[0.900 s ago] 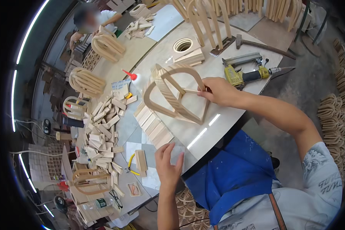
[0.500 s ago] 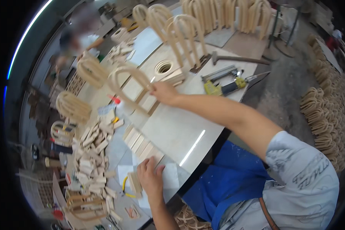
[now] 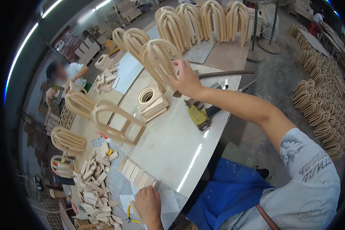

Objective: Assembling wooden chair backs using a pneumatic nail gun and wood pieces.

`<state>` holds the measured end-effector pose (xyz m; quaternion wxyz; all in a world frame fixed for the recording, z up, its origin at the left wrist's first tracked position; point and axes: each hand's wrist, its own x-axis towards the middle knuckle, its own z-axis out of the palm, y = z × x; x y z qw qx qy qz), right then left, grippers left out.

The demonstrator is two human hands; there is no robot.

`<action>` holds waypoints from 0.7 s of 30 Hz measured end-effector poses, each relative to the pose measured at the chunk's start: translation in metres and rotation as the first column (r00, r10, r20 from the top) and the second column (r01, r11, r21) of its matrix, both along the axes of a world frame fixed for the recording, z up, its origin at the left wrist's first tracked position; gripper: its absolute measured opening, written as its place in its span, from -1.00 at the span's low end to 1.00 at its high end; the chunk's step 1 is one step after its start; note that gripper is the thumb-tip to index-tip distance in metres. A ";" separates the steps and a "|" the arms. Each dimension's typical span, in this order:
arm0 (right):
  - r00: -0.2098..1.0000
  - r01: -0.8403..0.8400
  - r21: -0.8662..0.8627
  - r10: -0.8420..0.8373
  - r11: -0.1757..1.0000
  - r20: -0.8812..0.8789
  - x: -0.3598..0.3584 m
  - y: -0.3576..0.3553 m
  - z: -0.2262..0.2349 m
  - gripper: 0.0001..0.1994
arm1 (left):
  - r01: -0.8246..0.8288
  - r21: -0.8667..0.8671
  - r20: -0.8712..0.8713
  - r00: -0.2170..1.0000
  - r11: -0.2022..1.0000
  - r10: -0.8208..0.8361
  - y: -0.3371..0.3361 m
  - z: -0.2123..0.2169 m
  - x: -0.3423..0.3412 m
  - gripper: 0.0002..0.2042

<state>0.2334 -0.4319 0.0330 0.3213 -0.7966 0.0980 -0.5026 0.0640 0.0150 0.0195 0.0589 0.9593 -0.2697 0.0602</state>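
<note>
My right hand (image 3: 186, 79) reaches to the far side of the table, its fingers closed on the side of a bent-wood arch (image 3: 157, 57) standing upright there. A single bent-wood arch frame (image 3: 113, 122) with a crossbar at its foot stands on the table to the left of it. My left hand (image 3: 147, 203) is low by the near edge, fingers curled at the end of a row of small wooden blocks (image 3: 136, 172). They seem to pinch the last block, though its outline is mostly covered. Yellow-handled pliers (image 3: 130, 214) lie beside that hand.
A yellow-green nail gun (image 3: 198, 116) and a hammer (image 3: 228, 73) lie right of centre. Stacked boards with round holes (image 3: 153, 103) stand mid-table. Loose wooden blocks (image 3: 94, 180) heap at left. More arches (image 3: 214, 23) stand at the back. A person (image 3: 74, 73) works across the table.
My right hand has let go of the single arch frame, now standing farther left, and has moved away to another arch. My left hand stays by the block row, fingers more curled. The view has shifted.
</note>
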 end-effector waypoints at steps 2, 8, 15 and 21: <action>0.987 -0.024 0.042 0.030 0.999 -0.156 0.006 -0.010 0.001 -0.61 | 0.069 0.006 0.017 0.997 0.998 -0.069 -0.021 0.017 -0.003 -0.88; 0.863 -0.231 0.100 0.252 0.968 -0.438 0.025 -0.028 -0.003 -0.69 | 0.435 -0.203 -0.079 0.886 0.877 -0.457 -0.111 0.058 -0.002 -0.87; 0.885 -0.291 0.110 0.311 0.950 -0.347 0.025 -0.054 0.060 -0.72 | 0.340 -0.245 -0.324 0.854 0.908 -0.408 -0.092 0.051 -0.046 -0.88; 0.888 -0.318 0.099 0.333 0.943 -0.316 0.017 -0.047 0.065 -0.72 | -0.037 -0.365 -0.476 0.866 0.930 -0.152 -0.062 0.030 -0.101 -0.86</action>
